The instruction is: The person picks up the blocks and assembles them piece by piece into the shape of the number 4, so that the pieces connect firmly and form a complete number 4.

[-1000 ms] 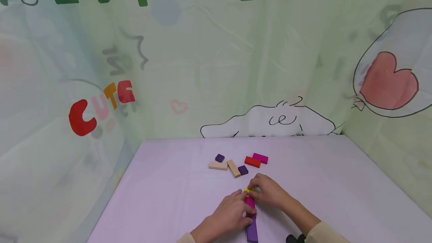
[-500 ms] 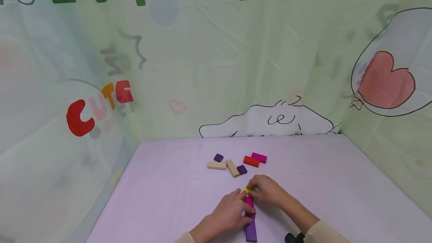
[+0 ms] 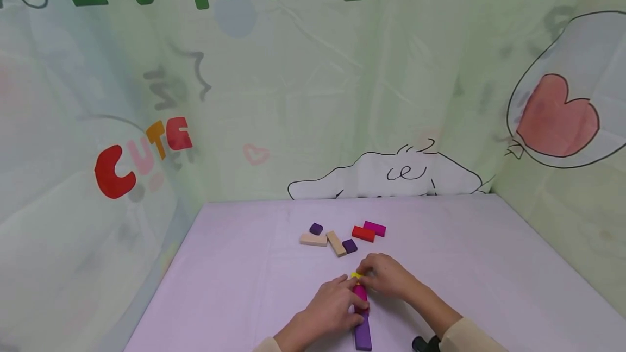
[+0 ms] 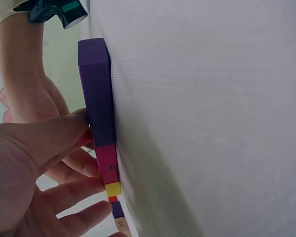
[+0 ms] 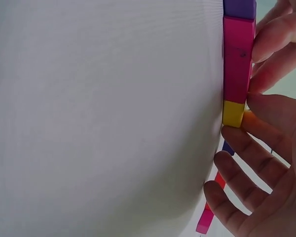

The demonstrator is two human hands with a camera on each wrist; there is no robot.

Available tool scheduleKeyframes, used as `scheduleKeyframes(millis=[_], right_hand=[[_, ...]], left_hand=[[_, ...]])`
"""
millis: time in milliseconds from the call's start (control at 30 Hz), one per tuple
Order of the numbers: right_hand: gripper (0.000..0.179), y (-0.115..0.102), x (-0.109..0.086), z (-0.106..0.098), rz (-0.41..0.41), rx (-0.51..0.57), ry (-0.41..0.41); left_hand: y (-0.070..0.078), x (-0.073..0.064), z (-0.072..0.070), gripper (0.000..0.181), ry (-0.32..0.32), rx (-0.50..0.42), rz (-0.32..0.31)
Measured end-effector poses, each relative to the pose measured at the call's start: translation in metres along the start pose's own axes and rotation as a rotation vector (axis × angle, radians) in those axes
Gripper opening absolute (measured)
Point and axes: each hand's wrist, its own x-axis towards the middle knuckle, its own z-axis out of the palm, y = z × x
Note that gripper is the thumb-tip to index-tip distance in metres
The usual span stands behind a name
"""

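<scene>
Three blocks lie end to end in a row on the table: a long purple block (image 3: pixel 363 333) closest to the body, a magenta block (image 5: pixel 237 59) in the middle and a small yellow block (image 5: pixel 233 113) at the far end. My left hand (image 3: pixel 330 306) reaches over the row from the left. Its thumb lies at the purple-magenta joint, a finger crosses the magenta block, and another fingertip comes close to the yellow one. From the right, my right hand (image 3: pixel 388 275) pinches the yellow block, thumb near its magenta joint and fingertips round its far end.
Beyond the hands lie two dark purple cubes (image 3: pixel 349 246), two plain wooden blocks (image 3: pixel 313 240), a red block (image 3: pixel 363 233) and another magenta block (image 3: pixel 375 228). A printed cloth (image 3: pixel 313 96) hangs behind the pale table (image 3: pixel 235 287). A dark device (image 3: pixel 425 344) sits by the right sleeve.
</scene>
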Motion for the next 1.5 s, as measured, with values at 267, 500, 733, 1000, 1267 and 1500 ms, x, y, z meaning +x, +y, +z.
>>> scheduleKeyframes(millis=[267,500,733,1000,1267,1500], right_hand=[[0.012,-0.004,0.001,-0.007,0.047,0.05,-0.024],[0.03,0.006,0.008,-0.009,0.079,-0.062,0.155],[0.065,0.021,0.025,-0.007,0.081,-0.253,0.262],[0.077,0.03,0.033,0.0,0.025,-0.36,0.152],[0.075,0.022,0.023,-0.002,-0.015,-0.346,0.084],[0.076,0.024,0.021,-0.003,-0.017,-0.384,0.079]], left_hand=[[0.0,-0.001,-0.004,0.026,0.006,0.007,-0.003],[0.007,-0.001,-0.008,0.028,-0.041,-0.044,-0.064],[0.009,-0.002,-0.01,0.029,-0.046,-0.043,-0.079],[0.009,-0.002,-0.011,0.029,-0.048,-0.046,-0.085],[0.005,-0.001,-0.006,0.029,-0.042,-0.059,-0.086],[0.005,-0.002,-0.008,0.029,-0.044,-0.042,-0.073]])
